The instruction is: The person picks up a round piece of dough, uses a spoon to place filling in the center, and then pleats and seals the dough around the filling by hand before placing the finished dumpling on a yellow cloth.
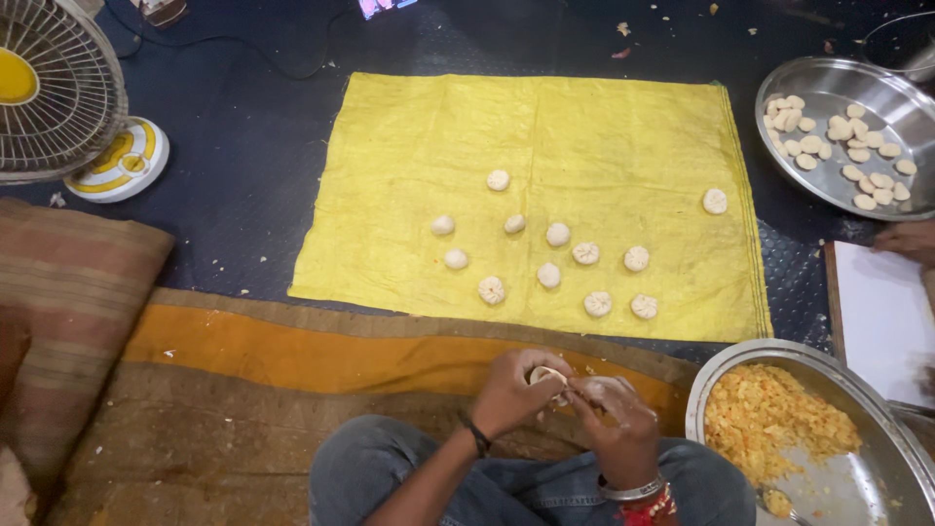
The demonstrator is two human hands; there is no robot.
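While the person sits cross-legged on the floor, both hands meet just above the knees around one small dumpling, a pale dough round being pinched shut. Left hand cups it from the left w/ fingers curled under; right hand closes in from the right, fingertips pressed together on the dough's edge. So both grips are pinching the same piece, not spread.

My read: the thing is v. light, soft and easily dented, prob. a bit tacky. Thin wrapper could tear if squeezed; best held from beneath in a cupped palm, w/ only the rim taken between fingertips.

Near right, a steel bowl holds yellow-orange crumbly filling, w/ a spoon lying in it. Just beyond that, a white board, and another person's hand at the right edge.

Farther out, a yellow cloth lies flat on the dark floor w/ about a dozen finished dumplings set apart from each other, mostly toward its near-centre. Far right, a steel plate carries many flat dough discs. Far left, a small fan stands on the floor.
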